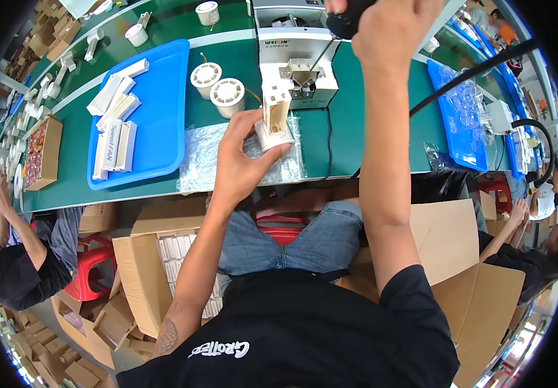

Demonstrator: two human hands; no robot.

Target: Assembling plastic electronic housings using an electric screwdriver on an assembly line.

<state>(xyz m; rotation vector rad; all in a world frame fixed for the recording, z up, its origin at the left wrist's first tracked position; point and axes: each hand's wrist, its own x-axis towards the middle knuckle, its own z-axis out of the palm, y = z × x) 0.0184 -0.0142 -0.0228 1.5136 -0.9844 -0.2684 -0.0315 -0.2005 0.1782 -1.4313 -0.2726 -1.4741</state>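
My left hand grips a white plastic fan housing by its round lower end, near the table's front edge. The housing's hollow, box-like handle part points up, and a thin brown wire shows inside it. My right hand is closed round a black electric screwdriver at the top of the view. Its thin bit slants down to the metal outlet of a grey-white screw feeder; whether the tip touches a screw is too small to tell. Two round white fan heads with brown wires stand left of the feeder.
A blue tray with several white handle shells lies to the left. Bubble wrap lies under my left hand. Another blue tray holds clear plastic parts at right. Black cables cross the right side. Cardboard boxes flank my legs; co-workers sit either side.
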